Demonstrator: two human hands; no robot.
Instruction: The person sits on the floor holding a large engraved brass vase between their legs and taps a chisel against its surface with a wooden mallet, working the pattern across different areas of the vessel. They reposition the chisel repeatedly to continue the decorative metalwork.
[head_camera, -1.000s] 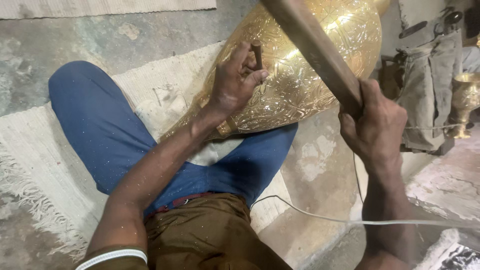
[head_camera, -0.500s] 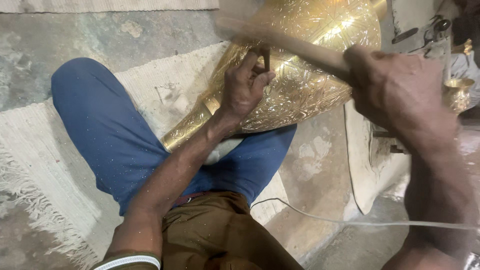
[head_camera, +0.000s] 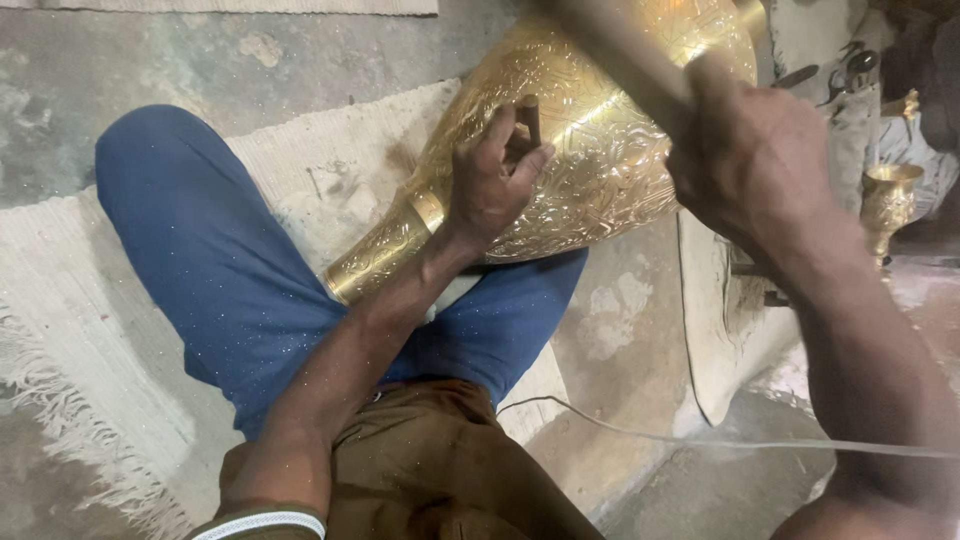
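Resting across the person's lap, on the blue trouser leg (head_camera: 210, 260), the large engraved brass vase (head_camera: 590, 150) lies on its side with its narrow neck pointing down-left and its wide body running up toward the top right. The left hand (head_camera: 495, 180) presses against the vase's shoulder just above the neck, its grip closed around a short dark chisel (head_camera: 528, 118) whose tip stands on the metal. The right hand (head_camera: 760, 160), blurred, hangs over the vase's wide body to the right of the chisel, its grip closed around a wooden mallet handle (head_camera: 625, 55) that slants up-left across the vase. The vase is bright gold, covered all over in fine chased patterning, with a smooth band ringing the neck. Right of the vase stands a small brass goblet (head_camera: 888, 200); below it a thin white cord (head_camera: 700, 440) crosses the pale mat (head_camera: 90, 330).
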